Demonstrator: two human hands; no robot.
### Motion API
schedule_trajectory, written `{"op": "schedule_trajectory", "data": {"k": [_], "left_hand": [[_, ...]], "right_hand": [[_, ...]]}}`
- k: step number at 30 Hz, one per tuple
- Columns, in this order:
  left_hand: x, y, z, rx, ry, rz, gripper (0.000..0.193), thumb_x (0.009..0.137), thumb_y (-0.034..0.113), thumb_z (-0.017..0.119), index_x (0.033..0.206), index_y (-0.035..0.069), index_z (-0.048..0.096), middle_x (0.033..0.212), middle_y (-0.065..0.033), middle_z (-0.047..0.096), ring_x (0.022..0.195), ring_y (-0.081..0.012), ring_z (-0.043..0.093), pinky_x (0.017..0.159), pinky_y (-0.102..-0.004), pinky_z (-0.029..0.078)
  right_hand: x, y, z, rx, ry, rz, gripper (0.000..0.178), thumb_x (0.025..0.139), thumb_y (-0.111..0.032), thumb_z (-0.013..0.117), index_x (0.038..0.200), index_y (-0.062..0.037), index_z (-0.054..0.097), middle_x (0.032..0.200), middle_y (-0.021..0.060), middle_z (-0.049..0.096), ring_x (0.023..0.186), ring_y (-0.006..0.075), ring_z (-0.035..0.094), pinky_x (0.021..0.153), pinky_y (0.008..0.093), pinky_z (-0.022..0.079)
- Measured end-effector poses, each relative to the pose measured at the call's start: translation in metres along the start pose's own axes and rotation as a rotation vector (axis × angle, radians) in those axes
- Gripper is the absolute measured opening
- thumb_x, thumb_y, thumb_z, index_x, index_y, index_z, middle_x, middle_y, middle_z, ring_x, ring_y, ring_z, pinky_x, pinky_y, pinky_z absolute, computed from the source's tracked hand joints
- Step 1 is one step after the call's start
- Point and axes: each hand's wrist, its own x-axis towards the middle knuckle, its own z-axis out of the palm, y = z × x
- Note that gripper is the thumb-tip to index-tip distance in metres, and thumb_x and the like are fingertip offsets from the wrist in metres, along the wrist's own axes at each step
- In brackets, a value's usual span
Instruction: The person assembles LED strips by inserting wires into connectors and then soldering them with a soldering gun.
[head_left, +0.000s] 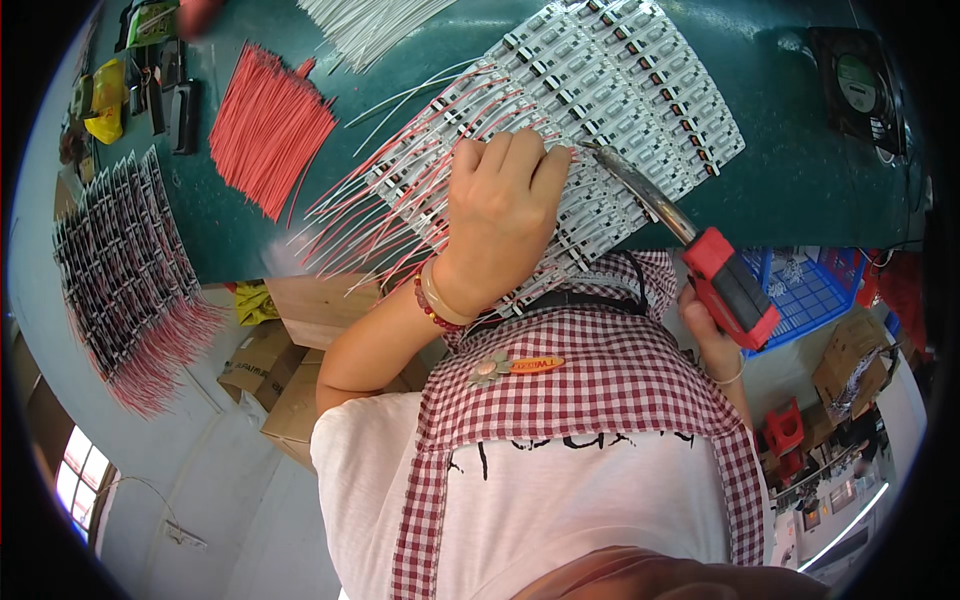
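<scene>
My left hand (505, 215) rests over a white panel (690, 90) set with rows of small parts. Its fingers are curled closed near the middle of the panel; what they pinch is hidden. Red and white wires (350, 215) fan out from the panel's left side, some passing under this hand. My right hand (708, 335), partly hidden, is closed round the red and black handle of a soldering iron (735, 290). The iron's metal tip points up and left, ending close to my left fingertips, over the panel.
On the green table (760, 210) lie a bundle of red wires (268, 130) and white wires (375, 25). A stack of wired panels (125, 260) hangs at the left edge. A black fan (858, 85) stands far right. Below are a blue basket (815, 295) and cardboard boxes (262, 360).
</scene>
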Motion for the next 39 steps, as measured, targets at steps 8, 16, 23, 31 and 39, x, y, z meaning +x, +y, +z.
{"op": "schedule_trajectory", "data": {"k": [8,16,23,31,39], "left_hand": [[0.001,0.0,0.0,0.009,0.004,-0.013,0.014,0.075,0.005,0.071,0.088,0.009,0.068,0.074,-0.0018,0.049,0.069,-0.0181,0.051,0.064,-0.0339,0.035],[-0.001,-0.001,0.0,0.063,-0.034,-0.002,0.013,0.078,0.008,0.069,0.091,0.008,0.067,0.077,-0.003,0.049,0.075,-0.0195,0.051,0.068,-0.035,0.036],[-0.004,-0.002,0.0,0.047,-0.066,0.004,0.02,0.075,0.011,0.065,0.095,0.006,0.067,0.08,-0.0042,0.05,0.079,-0.0204,0.052,0.07,-0.0354,0.036],[-0.004,0.0,-0.001,0.039,0.071,0.06,0.018,0.074,0.005,0.071,0.091,0.01,0.07,0.075,-0.0007,0.05,0.071,-0.0177,0.051,0.065,-0.0341,0.036],[-0.004,0.006,0.001,-0.019,-0.016,0.021,0.018,0.075,0.004,0.07,0.092,0.008,0.07,0.074,-0.0019,0.047,0.071,-0.0189,0.048,0.066,-0.0343,0.035]], "right_hand": [[-0.009,0.011,-0.004,-0.042,0.066,0.001,0.029,0.079,-0.01,0.075,0.104,0.0024,0.071,0.095,0.015,0.072,0.081,0.0266,0.07,0.073,0.0327,0.054],[-0.007,0.001,-0.001,0.014,0.052,0.036,0.026,0.08,-0.012,0.074,0.102,0.0014,0.071,0.09,0.0125,0.071,0.077,0.0241,0.07,0.07,0.0322,0.054],[-0.006,-0.003,0.002,0.043,0.008,0.085,0.026,0.077,-0.011,0.074,0.1,0.0006,0.071,0.088,0.0107,0.071,0.077,0.0228,0.068,0.07,0.0316,0.053],[-0.01,0.004,0.003,0.087,0.027,0.106,0.024,0.077,-0.011,0.074,0.099,-0.0001,0.071,0.088,0.0099,0.071,0.077,0.0226,0.068,0.071,0.0318,0.053],[-0.009,0.003,0.006,0.091,0.03,0.135,0.025,0.077,-0.018,0.075,0.095,-0.0013,0.071,0.083,0.0101,0.068,0.071,0.0245,0.066,0.064,0.0332,0.052]]}}
